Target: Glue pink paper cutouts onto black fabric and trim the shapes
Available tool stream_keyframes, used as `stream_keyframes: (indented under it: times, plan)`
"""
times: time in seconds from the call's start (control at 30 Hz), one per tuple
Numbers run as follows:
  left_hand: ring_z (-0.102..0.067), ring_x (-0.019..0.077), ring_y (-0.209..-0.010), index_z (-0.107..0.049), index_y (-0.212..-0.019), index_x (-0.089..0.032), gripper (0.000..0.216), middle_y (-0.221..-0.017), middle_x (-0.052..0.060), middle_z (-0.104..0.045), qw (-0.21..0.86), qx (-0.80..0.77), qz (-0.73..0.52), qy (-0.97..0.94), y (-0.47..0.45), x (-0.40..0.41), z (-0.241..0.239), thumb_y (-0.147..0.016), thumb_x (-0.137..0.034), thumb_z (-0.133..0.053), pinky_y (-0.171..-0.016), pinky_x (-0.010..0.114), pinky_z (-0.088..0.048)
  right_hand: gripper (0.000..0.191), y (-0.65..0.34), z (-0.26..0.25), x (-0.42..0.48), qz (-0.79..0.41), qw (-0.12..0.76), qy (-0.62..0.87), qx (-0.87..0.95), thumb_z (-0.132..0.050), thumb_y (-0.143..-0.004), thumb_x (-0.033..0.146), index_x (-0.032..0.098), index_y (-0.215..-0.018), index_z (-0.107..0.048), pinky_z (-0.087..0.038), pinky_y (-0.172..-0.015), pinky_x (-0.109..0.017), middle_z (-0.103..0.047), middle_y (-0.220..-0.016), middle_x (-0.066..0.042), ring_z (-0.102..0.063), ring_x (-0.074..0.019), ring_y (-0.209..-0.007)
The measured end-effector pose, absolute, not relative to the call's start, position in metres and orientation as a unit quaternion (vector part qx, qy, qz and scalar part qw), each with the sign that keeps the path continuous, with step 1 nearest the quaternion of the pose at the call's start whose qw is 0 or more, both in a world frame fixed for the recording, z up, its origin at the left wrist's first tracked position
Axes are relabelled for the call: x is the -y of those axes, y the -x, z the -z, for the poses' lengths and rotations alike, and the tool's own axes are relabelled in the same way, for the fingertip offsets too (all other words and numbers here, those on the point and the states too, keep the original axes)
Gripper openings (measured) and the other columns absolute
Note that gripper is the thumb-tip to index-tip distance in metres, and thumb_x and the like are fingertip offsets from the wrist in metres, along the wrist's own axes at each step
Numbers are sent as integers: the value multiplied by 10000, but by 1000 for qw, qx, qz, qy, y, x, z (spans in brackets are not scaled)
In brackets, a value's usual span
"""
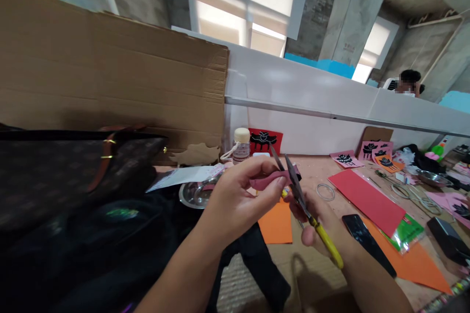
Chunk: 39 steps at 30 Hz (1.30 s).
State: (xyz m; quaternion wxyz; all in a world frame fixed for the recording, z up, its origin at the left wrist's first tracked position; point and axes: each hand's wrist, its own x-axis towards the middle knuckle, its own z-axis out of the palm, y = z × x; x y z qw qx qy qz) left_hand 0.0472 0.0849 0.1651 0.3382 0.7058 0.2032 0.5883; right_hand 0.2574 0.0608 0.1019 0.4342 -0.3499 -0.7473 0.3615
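Note:
My left hand (237,198) pinches a folded pink piece (267,181), paper or cloth, between thumb and fingers. My right hand (325,217) grips a pair of scissors (298,190) with yellow handles. The blades point up and away, slightly apart, and cross the right end of the pink piece. Whether they touch it I cannot tell. A small dark bit shows just beyond the blades. Below the hands, an orange paper sheet (276,225) lies on the table, partly covered by dark cloth (262,264).
A brown handbag (73,181) stands at left before a cardboard sheet (121,68). Behind my hands are a bottle (241,146), a metal bowl (187,195) and a red card (275,139). At right lie red paper (367,198), a phone (367,242) and a ring (325,192). A person (407,83) sits beyond the partition.

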Motion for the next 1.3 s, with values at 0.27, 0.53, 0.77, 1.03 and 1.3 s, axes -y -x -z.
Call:
stream_keyframes:
  times: [0.27, 0.53, 0.77, 1.03, 1.3]
  plan:
    - [-557, 102, -635, -641, -764, -199, 131, -697, -39, -611, 311, -199, -598, -711, -48, -83, -167, -892, -172, -647, -580, 195, -432, 922, -254, -108, -57, -398, 437, 352, 726, -681, -671, 932, 245, -1285, -646, -296, -664, -296, -459, -864, 15, -369, -164, -727]
    - [-604, 135, -654, -700, -819, -200, 87, -717, -13, -661, 299, -218, -593, -715, -48, -82, -170, -888, -206, -647, -606, 227, -482, 881, -252, -109, -57, -394, 444, 354, 723, -659, -723, 920, 241, -1285, -657, -293, -641, -289, -464, -852, 12, -367, -156, -711]
    - [-578, 128, -599, -721, -816, -210, 77, -699, -16, -680, 304, -227, -596, -708, -51, -80, -172, -853, -218, -653, -551, 223, -448, 867, -249, -110, -56, -387, 450, 358, 720, -644, -720, 933, 238, -1238, -668, -301, -632, -299, -467, -850, 0, -362, -163, -710]
    - [-580, 128, -631, -684, -784, -192, 122, -697, -12, -636, 293, -235, -592, -713, -48, -82, -168, -890, -243, -650, -577, 225, -452, 870, -250, -109, -57, -398, 453, 362, 711, -685, -695, 915, 236, -1238, -677, -276, -617, -306, -451, -839, 2, -348, -168, -719]
    - [-650, 141, -651, -708, -814, -206, 104, -735, 3, -703, 336, -206, -592, -703, -51, -81, -171, -903, -229, -660, -596, 228, -514, 866, -249, -107, -56, -371, 461, 363, 719, -626, -720, 938, 239, -1230, -669, -310, -628, -299, -475, -854, 0, -370, -164, -717]
